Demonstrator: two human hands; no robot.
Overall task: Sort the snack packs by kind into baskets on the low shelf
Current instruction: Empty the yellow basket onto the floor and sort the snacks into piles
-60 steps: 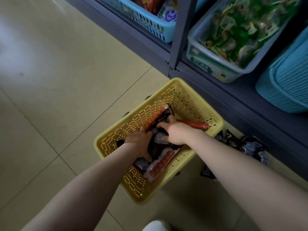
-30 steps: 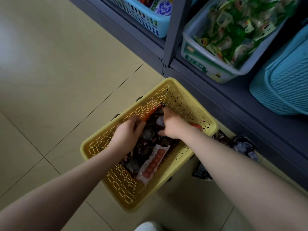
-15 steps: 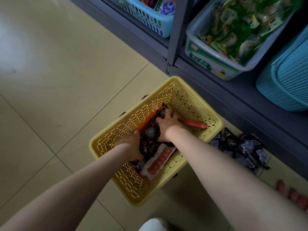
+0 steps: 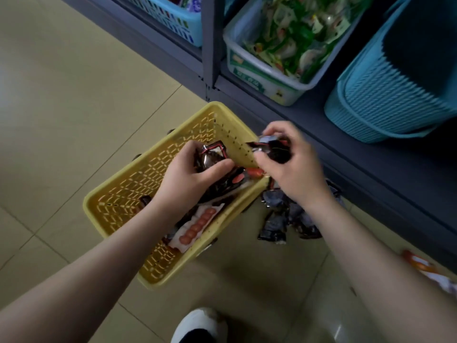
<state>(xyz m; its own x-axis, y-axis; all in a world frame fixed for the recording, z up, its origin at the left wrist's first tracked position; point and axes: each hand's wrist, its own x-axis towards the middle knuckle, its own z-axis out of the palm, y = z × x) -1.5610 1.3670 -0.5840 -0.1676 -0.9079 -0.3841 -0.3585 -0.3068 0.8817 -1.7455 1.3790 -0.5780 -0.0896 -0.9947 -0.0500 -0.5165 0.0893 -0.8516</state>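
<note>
A yellow basket stands on the floor below me, holding dark snack packs and a white pack of small red sausages. My left hand grips a bunch of dark snack packs lifted above the basket. My right hand holds another dark pack over the basket's right rim. A pile of the same dark packs lies on the floor to the right of the basket.
The low dark shelf carries a white tub of green packs, a light blue basket to its left and a teal woven basket on the right. An orange pack lies on the floor at right. My shoe shows below.
Both hands have come up out of the yellow basket, each now holding dark snack packs. The right hand has moved right, over the basket's rim.
</note>
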